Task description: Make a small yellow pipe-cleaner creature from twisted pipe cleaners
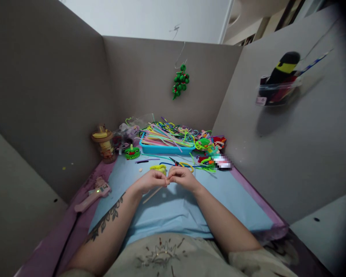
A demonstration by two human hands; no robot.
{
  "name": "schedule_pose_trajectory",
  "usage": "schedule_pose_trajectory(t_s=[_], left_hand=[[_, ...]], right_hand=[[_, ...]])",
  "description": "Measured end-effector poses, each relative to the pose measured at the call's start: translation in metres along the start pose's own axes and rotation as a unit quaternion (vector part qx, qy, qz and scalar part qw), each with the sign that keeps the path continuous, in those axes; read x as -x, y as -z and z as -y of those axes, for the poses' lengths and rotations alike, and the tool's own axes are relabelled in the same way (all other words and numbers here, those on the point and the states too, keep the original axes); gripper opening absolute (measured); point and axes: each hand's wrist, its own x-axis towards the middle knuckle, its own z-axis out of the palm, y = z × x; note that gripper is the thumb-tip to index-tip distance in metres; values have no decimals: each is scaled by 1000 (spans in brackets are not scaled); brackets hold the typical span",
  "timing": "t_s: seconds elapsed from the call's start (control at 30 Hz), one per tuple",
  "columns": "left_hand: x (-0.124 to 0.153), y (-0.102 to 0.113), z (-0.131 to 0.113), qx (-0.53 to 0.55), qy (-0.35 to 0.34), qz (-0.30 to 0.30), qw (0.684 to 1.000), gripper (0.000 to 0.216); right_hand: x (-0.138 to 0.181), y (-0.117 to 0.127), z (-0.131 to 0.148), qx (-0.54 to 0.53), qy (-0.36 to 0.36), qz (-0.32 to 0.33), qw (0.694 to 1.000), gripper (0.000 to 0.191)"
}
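My left hand (153, 180) is closed in a pinch on a pale pipe cleaner (152, 195), whose loose end slants down to the lower left. Fingertip to fingertip with it, my right hand (184, 178) pinches the same pipe cleaner, and the pinched part is mostly hidden by the fingers. Just behind my left hand lies a fuzzy yellow piece (158, 168). Scissors (183, 164) with yellow handles rest beyond my right hand. A small pale round piece (140, 170) lies to the left on the blue cloth (173, 215).
A blue tray (167, 149) heaped with pipe cleaners stands at the back. A green fuzzy figure (132, 152) and a lidded cup (104, 144) are to its left. A pink glue gun (93, 196) lies at the left edge. Colourful pieces (206, 146) sit back right; grey partitions enclose the table.
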Motion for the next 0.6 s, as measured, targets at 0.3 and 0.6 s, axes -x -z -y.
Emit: schedule_pose_trajectory(t_s=[0.3, 0.6], left_hand=[[-1, -4, 4, -262, -131, -200, 935, 24], [-6, -4, 11, -319, -121, -176, 924, 25]], right_hand=[[-1, -2, -12, 126, 16, -54, 990, 18], [-3, -7, -13, 144, -51, -111, 982, 15]])
